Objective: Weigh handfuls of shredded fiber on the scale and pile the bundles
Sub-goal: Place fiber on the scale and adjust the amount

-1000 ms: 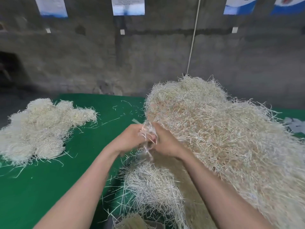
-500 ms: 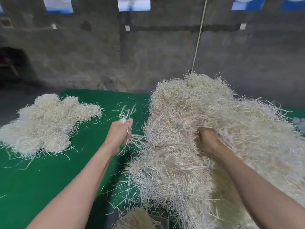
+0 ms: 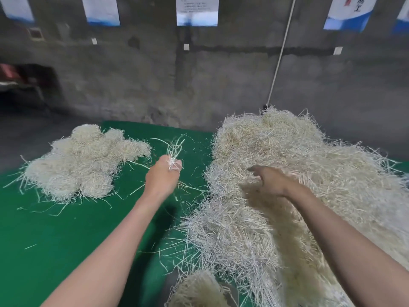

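Left hand (image 3: 163,180): fingers curled round thin tuft (image 3: 174,149), swung left off the heap (image 3: 309,162).
Right hand (image 3: 269,181): fingers slack, empty, pulled out of heap.
Bundles (image 3: 84,165): far-left worktop (image 3: 55,235).
Reading: weighing likely next.

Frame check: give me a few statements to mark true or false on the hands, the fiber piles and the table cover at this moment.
1. The left hand grips a small tuft of strands. True.
2. The right hand lifts a big bundle high above the table. False: it is low over the large heap, its fingers loose, and holds no bundle.
3. The smaller pile lies to the left of the left hand, on the cover. True.
4. The cover is red. False: it is green.
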Motion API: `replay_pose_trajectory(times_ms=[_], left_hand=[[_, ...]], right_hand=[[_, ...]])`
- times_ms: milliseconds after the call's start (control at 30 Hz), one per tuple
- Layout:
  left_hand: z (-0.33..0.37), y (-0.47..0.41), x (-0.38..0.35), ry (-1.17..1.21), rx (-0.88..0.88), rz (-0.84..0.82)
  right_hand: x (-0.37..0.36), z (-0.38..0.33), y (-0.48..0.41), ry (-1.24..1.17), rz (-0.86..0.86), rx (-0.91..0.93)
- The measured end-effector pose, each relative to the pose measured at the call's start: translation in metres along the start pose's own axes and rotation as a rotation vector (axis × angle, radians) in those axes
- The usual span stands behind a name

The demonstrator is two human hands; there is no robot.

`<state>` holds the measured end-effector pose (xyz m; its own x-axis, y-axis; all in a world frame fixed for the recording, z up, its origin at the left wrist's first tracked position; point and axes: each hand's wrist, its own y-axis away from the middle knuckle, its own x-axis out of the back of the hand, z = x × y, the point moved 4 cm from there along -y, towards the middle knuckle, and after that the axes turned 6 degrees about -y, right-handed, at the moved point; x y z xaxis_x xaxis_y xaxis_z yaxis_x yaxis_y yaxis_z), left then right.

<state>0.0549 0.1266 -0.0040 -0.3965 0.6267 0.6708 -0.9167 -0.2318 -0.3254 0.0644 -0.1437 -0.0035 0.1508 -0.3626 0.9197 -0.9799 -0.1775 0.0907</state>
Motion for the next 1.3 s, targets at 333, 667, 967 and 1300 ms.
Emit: replay_pose_trajectory(times_ms=[333,667,967,1300], left_hand=[[0.017,0.047,0.015,-0.172,-0.311,-0.262],[-0.001,0.099,0.005,0.368,-0.119,-0.847],[-0.018,0.093,0.023,0.547,-0.025,-0.06],[-0.022,0.104,-0.028,1.188,0.715,-0.824]], right_hand=[[-0.054,-0.152,0.034,-1.213,0.005,0.242],[-0.139,-0.136,0.053,-1.346,0.229,-0.151],[-0.106,-0.143,0.069,-0.665,0.503,0.188],[-0.081,-0.128,0.059,-1.492,0.298,-0.31]])
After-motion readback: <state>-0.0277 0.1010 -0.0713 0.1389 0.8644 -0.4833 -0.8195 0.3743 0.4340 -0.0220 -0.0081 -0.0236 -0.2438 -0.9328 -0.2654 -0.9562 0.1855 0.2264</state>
